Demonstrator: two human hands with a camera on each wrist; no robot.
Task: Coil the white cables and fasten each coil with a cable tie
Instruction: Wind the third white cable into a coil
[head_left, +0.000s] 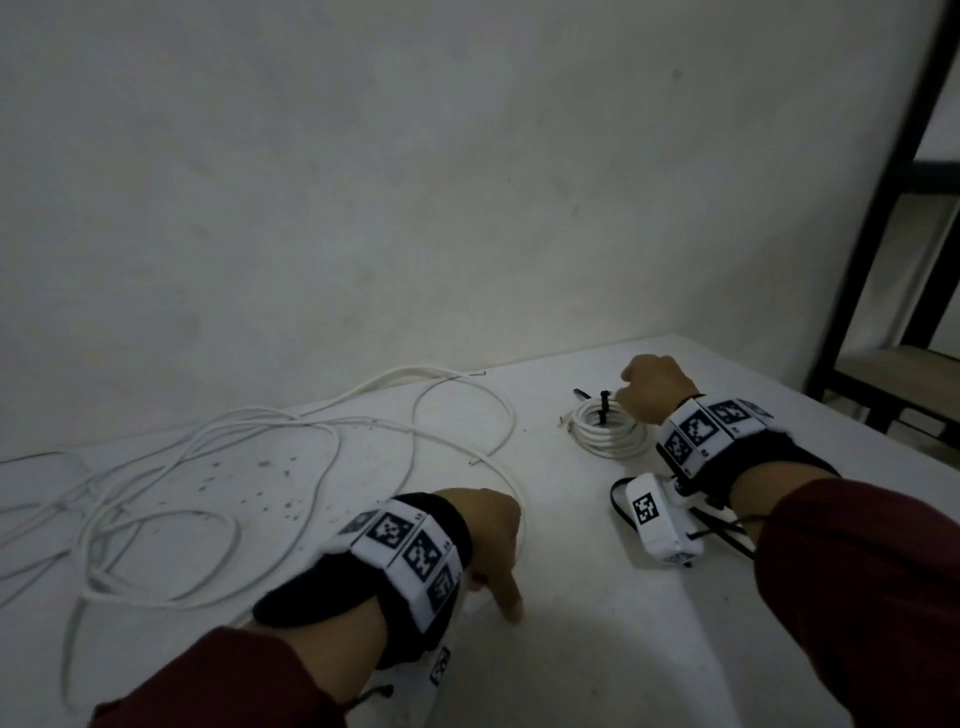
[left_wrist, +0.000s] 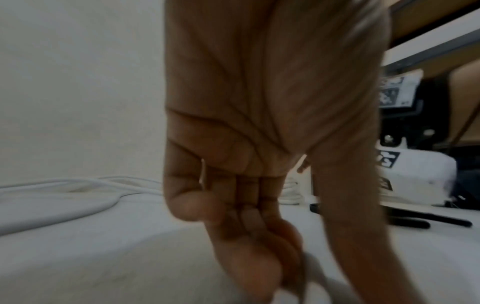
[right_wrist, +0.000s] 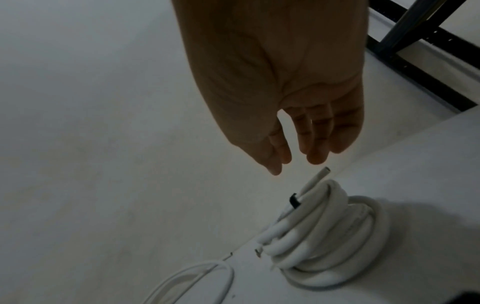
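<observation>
Fingers (right_wrist: 315, 144) of your right hand (head_left: 657, 389) hang loosely extended, holding nothing, just above the coiled white cable (right_wrist: 324, 232), which lies on the table (head_left: 597, 597) bound by a black cable tie (right_wrist: 294, 201). Your left hand (head_left: 488, 540) curls its fingers; whether they pinch the loose white cable (head_left: 218, 467) beside them cannot be told. Black cable ties (left_wrist: 428, 221) lie near your right wrist.

Between your hands runs a bare strip of table (head_left: 566, 587), open from near edge to far; left of it loose cable (head_left: 218, 467) sprawls across the top; right, the tied coil (head_left: 608, 434) and black ties (head_left: 727, 535) crowd the way; the wall (head_left: 415, 182) closes the far side.
</observation>
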